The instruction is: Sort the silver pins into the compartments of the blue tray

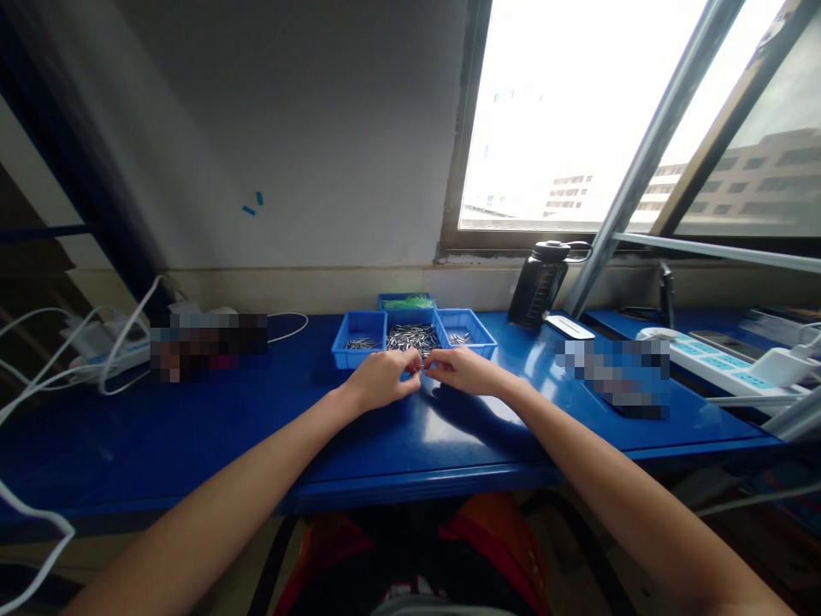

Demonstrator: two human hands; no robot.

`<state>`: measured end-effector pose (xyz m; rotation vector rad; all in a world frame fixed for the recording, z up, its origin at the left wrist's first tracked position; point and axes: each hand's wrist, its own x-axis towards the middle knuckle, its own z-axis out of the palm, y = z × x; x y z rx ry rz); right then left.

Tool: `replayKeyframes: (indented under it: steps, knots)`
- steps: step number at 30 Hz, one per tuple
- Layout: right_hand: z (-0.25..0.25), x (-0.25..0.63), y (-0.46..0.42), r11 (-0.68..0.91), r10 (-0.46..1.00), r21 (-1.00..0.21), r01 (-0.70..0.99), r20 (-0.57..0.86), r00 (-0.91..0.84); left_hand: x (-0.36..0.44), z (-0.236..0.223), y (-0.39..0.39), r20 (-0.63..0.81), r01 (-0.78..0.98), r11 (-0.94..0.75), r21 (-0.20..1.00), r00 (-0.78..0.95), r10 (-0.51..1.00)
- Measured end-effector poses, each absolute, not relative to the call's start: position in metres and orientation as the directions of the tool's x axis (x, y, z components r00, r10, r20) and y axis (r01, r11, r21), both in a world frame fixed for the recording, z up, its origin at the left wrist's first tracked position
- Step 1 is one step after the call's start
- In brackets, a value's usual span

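Note:
My left hand (385, 378) and my right hand (463, 370) meet fingertip to fingertip just in front of the blue bins, low over the table. Both are closed in a pinch; whatever lies between the fingers is too small to make out. Behind them, the middle bin holds a heap of small slim metal pieces (410, 334). Fewer such pieces lie in the left bin (342, 358) and in the right bin (488, 349). A smaller bin at the back contains bright green pieces (409, 302).
The bins stand on a blue table (269, 432). A black bottle (537, 287) stands at the back right by a metal post (641, 154). White power strips (724, 364) lie far right, and white cables (121, 342) run along the left. Two blurred-out patches cover items on the table.

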<state>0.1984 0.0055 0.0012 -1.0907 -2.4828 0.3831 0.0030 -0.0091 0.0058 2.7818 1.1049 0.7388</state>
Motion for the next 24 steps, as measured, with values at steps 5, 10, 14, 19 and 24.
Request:
replayKeyframes:
  steps: [5, 10, 14, 19, 24]
  knots:
    - [0.0021, 0.1978, 0.0046, 0.658, 0.748, -0.415, 0.628, 0.264, -0.609, 0.0013, 0.0026, -0.0044, 0.386, 0.645, -0.736, 0.204, 0.638, 0.666]
    - [0.0016, 0.1974, 0.0043, 0.649, 0.746, -0.443, 0.618, 0.211, -0.632, 0.0031, -0.0019, -0.0026, 0.357, 0.628, -0.746, 0.221, 0.66, 0.661]
    - [0.0041, 0.1988, 0.0054, 0.624, 0.767, -0.449, 0.639, 0.199, -0.61, 0.0036, -0.0026, -0.0021, 0.363, 0.649, -0.72, 0.248, 0.627, 0.69]
    - [0.0074, 0.1998, 0.0049, 0.612, 0.784, -0.427, 0.666, 0.22, -0.58, -0.0008, -0.0011, 0.0, 0.329, 0.712, -0.658, 0.246, 0.577, 0.748]
    - [0.0043, 0.2001, 0.0062, 0.61, 0.785, -0.424, 0.67, 0.206, -0.584, -0.0024, -0.002, 0.0007, 0.336, 0.741, -0.635, 0.218, 0.554, 0.762]
